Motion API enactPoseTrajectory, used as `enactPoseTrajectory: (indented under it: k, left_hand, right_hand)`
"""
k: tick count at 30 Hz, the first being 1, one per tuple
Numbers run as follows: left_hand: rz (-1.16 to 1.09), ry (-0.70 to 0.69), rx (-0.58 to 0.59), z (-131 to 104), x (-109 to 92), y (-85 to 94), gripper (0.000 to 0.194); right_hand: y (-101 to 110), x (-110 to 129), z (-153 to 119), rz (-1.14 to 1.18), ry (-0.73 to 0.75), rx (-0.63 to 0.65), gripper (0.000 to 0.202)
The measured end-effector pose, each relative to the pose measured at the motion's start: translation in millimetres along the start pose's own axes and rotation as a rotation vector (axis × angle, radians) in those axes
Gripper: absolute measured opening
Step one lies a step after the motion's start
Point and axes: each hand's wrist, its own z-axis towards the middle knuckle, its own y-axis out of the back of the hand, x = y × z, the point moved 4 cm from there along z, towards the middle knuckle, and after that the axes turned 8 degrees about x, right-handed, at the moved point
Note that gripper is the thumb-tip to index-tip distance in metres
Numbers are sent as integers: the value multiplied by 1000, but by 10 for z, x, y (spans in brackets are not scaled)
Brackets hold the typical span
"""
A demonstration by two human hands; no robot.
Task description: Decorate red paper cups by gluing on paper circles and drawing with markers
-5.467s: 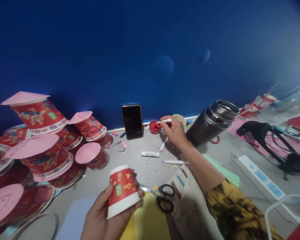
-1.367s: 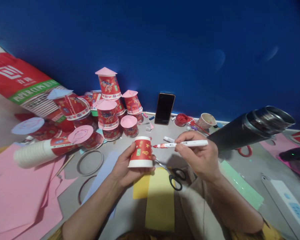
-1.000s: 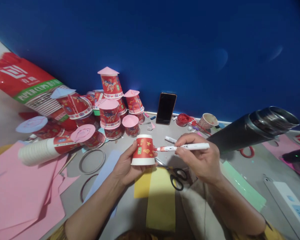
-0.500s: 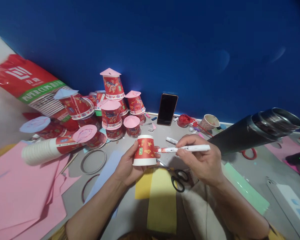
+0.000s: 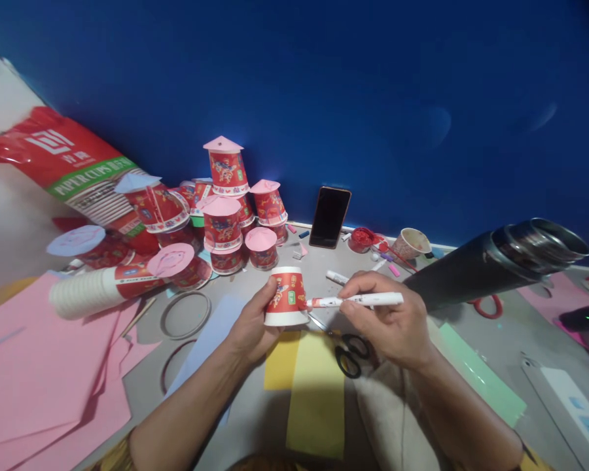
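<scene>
Red-and-white paper cup (image 5: 288, 315) is held upside down in the left hand (image 5: 255, 322), raised over the table, above the yellow paper (image 5: 317, 409) and just beside the scissors (image 5: 339, 337). Thumb is pressed on the cup's left side; the other left fingers are mostly hidden behind it, so their spread cannot be told. Likely gripped this way so the right side is left free. White pen (image 5: 380, 299) is pinched between thumb and fingertips of the right hand (image 5: 391, 317), probably for fine control; its red-coated end is at the cup's right side, contact seemingly made. Cup's long axis is near vertical, slightly tilted, wide rim down, narrow end up. Pen's axis is near horizontal, coated end pointed left.
</scene>
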Motion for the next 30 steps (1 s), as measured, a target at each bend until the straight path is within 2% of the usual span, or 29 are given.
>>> enactPoseTrajectory:
  k: [7,15,23,30]
  left_hand:
    - [2,24,82,11,7,42,40]
    - [-50,68,222,-15,-27,-46,49]
    - [-35,54,161,-20,5,23,46]
    - [-60,48,91,-28,1,-10,44]
  right_hand:
    - [25,15,10,-27,38,-30,6]
    - [42,15,21,-63,36,-30,8]
    - [0,39,6,-24,69,-9,7]
    - [-47,70,6,-9,117,37,8]
